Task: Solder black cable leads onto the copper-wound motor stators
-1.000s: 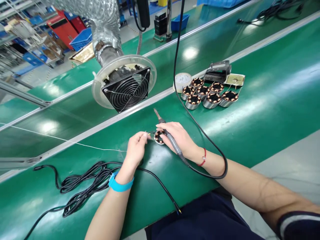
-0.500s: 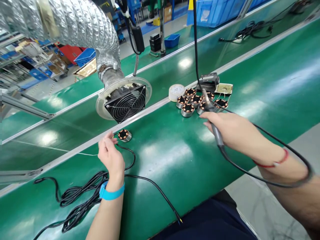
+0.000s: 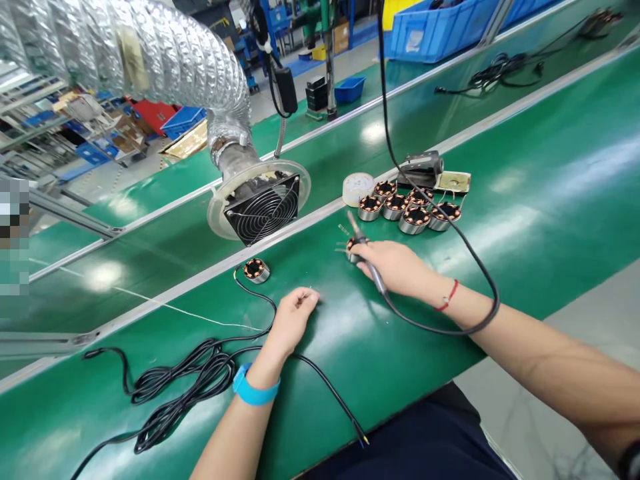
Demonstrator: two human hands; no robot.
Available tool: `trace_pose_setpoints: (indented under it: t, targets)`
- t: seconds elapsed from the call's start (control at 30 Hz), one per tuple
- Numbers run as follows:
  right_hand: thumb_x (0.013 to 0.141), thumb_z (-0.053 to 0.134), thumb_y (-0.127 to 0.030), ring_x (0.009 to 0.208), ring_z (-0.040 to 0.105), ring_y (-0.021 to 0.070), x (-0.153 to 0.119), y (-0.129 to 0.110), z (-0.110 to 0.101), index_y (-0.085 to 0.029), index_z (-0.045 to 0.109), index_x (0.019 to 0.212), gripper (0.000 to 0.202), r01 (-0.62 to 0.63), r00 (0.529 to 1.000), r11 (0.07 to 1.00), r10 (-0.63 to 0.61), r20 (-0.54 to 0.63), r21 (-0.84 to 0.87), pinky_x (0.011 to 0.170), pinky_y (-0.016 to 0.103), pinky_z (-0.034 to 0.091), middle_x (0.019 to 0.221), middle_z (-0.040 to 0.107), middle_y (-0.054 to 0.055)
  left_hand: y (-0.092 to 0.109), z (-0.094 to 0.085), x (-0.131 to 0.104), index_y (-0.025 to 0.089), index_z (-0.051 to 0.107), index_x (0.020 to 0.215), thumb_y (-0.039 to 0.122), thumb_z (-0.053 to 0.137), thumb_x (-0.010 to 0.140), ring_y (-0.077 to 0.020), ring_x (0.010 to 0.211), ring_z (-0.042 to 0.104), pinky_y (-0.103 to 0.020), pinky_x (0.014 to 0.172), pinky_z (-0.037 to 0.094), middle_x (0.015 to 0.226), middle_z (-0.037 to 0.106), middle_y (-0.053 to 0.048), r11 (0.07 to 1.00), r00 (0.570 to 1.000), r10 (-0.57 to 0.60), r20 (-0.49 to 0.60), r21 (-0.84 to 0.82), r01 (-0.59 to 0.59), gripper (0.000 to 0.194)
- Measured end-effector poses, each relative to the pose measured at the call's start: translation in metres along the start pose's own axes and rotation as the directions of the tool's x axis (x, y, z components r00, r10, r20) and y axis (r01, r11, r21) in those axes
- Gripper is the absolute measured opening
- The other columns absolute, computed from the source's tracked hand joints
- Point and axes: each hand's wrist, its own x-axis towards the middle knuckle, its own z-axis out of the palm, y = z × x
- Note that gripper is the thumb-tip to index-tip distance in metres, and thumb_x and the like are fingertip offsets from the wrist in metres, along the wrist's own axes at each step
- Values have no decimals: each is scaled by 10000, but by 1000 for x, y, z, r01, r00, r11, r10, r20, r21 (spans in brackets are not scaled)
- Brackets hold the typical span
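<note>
My right hand (image 3: 387,265) is closed around a soldering iron (image 3: 376,275) whose tip points up and away. Beneath its fingers is a copper-wound stator (image 3: 351,249), partly hidden by them. My left hand (image 3: 293,316) is pinched over the green surface, with thin solder wire trailing near it; the wire at the fingertips is small and hard to make out. A single stator (image 3: 257,270) with a black cable joined to it sits left of my hands. Several more stators (image 3: 414,219) stand grouped at the back right.
A black fan (image 3: 265,210) on a silver duct (image 3: 175,63) hangs at the back left. Coiled black cable (image 3: 190,373) lies at the left front. A white roll (image 3: 358,189), a dark iron stand (image 3: 420,169) and a sponge tray (image 3: 453,182) are behind the stators.
My left hand has moved right, away from the cabled stator. My right hand has come left and nearer with the iron, and one stator is now apart from the group under it.
</note>
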Motion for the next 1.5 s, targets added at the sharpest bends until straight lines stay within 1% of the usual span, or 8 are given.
trace_pose_setpoints:
  t: [0.2, 0.4, 0.57, 0.7, 0.83, 1.0, 1.17, 1.5]
  targets:
    - [890, 546, -189, 759, 628, 196, -6, -45, -3, -194, 583, 1142, 255, 296, 955, 907, -287, -76, 300, 709, 316, 475, 895, 685, 50, 5, -18, 1, 152, 588, 762, 487, 603, 763, -101, 610, 423, -220, 580, 333, 634, 498, 29, 1000, 1000, -22, 15, 7, 22, 336]
    - [808, 583, -126, 907, 598, 248, 5, -52, -1, -159, 529, 1212, 409, 207, 978, 878, -172, -119, 431, 809, 414, 521, 1047, 659, 114, -1, -28, 5, 172, 535, 814, 384, 549, 796, -103, 588, 420, -224, 571, 311, 622, 483, 47, 987, 985, 16, -173, 159, 12, 213]
    - [763, 665, -127, 1086, 561, 257, 3, -54, 21, -181, 483, 1254, 527, 181, 982, 795, -173, -69, 579, 932, 456, 494, 1216, 593, 129, -1, -31, 8, 157, 585, 636, 324, 532, 773, -101, 596, 417, -218, 555, 298, 608, 498, 16, 988, 999, 28, -37, 151, -22, 222]
    - [780, 672, -121, 983, 574, 237, 0, -55, 30, -152, 482, 1252, 509, 184, 983, 782, -146, -113, 595, 853, 407, 526, 1082, 614, 116, 0, -28, 8, 123, 638, 682, 399, 667, 659, -31, 427, 238, -210, 429, 109, 559, 426, 42, 947, 966, -203, 162, -218, 236, 278]
    - [787, 701, -193, 918, 554, 238, 0, -56, 27, -173, 511, 1210, 465, 187, 982, 797, -161, -96, 575, 798, 403, 530, 1011, 618, 95, -3, -17, 9, 108, 644, 774, 470, 755, 620, -5, 417, 198, -200, 421, 73, 574, 404, 59, 866, 959, -183, 217, -426, 262, 408]
    - [781, 709, -220, 928, 564, 248, -1, -59, 25, -176, 509, 1221, 485, 127, 992, 822, -110, -64, 555, 808, 416, 518, 1042, 620, 105, 0, -24, 8, 131, 632, 827, 544, 663, 723, -32, 463, 272, -196, 439, 158, 622, 460, 44, 962, 973, -135, 188, -209, 174, 428]
    - [786, 691, -209, 928, 570, 245, -3, -60, 26, -182, 509, 1217, 468, 106, 994, 819, -84, -65, 563, 803, 417, 514, 1040, 627, 103, 5, -39, 3, 137, 602, 708, 465, 708, 692, -96, 634, 427, -207, 568, 323, 669, 535, 5, 996, 950, -87, 299, -5, 93, 345]
    - [788, 720, -210, 913, 567, 249, -2, -62, 30, -152, 513, 1199, 463, 102, 993, 856, -55, -107, 506, 793, 407, 516, 1011, 629, 105, -6, -15, 7, 129, 602, 801, 603, 653, 710, -22, 415, 219, -214, 423, 119, 621, 486, 37, 935, 975, -138, 176, -301, 186, 485]
